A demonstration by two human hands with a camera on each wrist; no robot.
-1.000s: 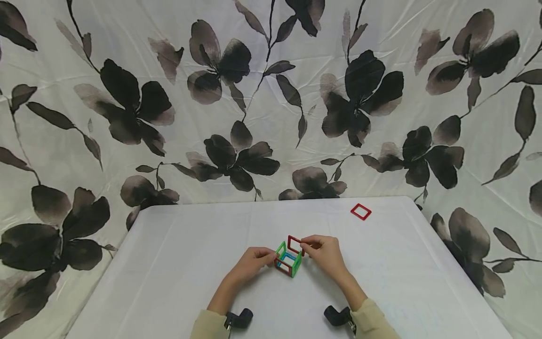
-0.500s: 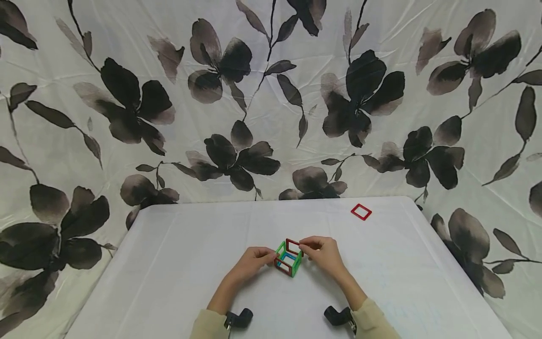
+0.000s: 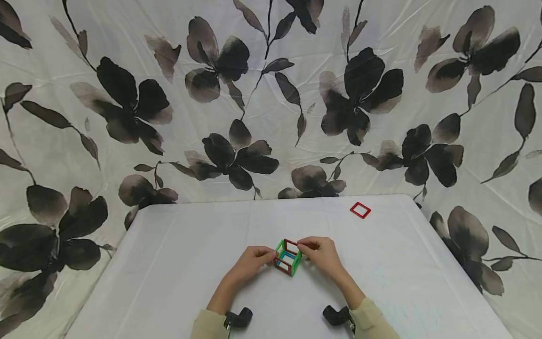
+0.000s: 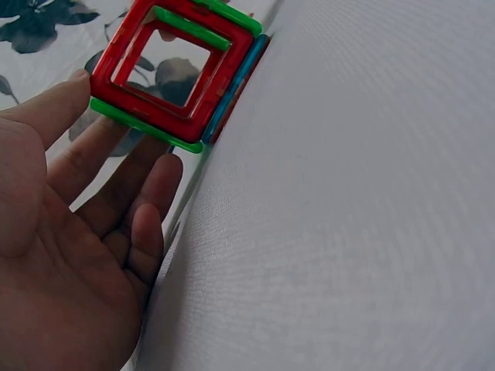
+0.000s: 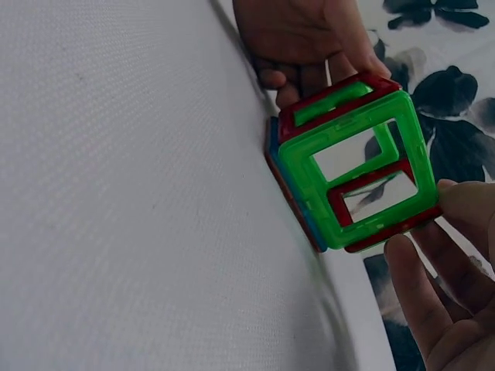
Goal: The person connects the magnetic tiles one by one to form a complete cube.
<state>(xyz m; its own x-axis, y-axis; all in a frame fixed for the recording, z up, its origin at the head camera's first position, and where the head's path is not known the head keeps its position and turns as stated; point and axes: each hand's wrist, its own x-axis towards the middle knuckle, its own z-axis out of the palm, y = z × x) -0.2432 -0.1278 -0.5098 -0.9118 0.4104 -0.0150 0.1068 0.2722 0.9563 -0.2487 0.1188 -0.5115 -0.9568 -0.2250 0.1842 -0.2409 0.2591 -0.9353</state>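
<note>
On the white table stands an open-topped box of magnetic tiles, each a square frame. Its near red tile [image 3: 282, 269] and far red tile [image 3: 291, 242] face each other between a green tile [image 3: 296, 265] on the right and another on the left. A blue tile [image 4: 233, 94] forms the base, with a red edge showing beneath it. My left hand [image 3: 250, 261] holds the box at its left corner, thumb and fingers on either side. With thumb and fingertips, my right hand [image 3: 325, 254] pinches the far red tile at its right edge, beside the green tile [image 5: 305, 166].
A loose red square tile [image 3: 360, 210] lies flat near the table's back right edge. Behind the white table [image 3: 169, 263] hangs a floral curtain [image 3: 262, 108]. Black wrist cameras [image 3: 240, 318] sit at both wrists, above the table's front.
The far red tile has come down and left, from raised and tilted to in line with the green sides. My right hand has moved slightly left with it; the left hand holds still.
</note>
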